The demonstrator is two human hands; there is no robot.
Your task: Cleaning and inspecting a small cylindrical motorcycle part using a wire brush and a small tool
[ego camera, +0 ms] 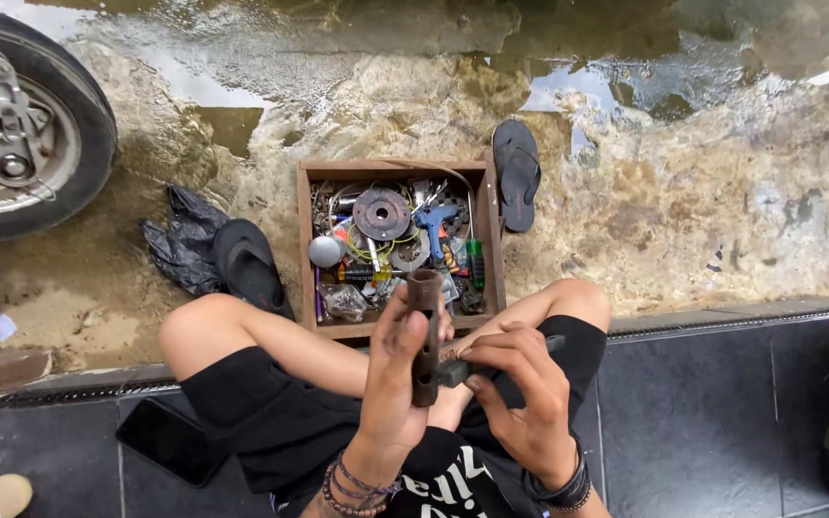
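Observation:
I sit on a dark tiled ledge with my knees apart. My left hand (393, 369) is wrapped around a brown rusty metal tube (424, 293), holding it upright over my lap. My right hand (520, 384) grips a dark tool (452, 371) whose tip presses against the lower side of the tube; its handle end pokes out to the right of the fingers. Beaded bracelets circle my left wrist and a dark band my right. Just beyond my hands, on the wet ground, sits an open wooden toolbox (306, 245).
The box holds a round metal disc (382, 213), a blue tool, a green-handled screwdriver and several small parts. Two black sandals (516, 173) flank it, with a black plastic bag (182, 240) at left. A scooter wheel (21, 134) stands far left. A phone (172, 440) lies on the tiles.

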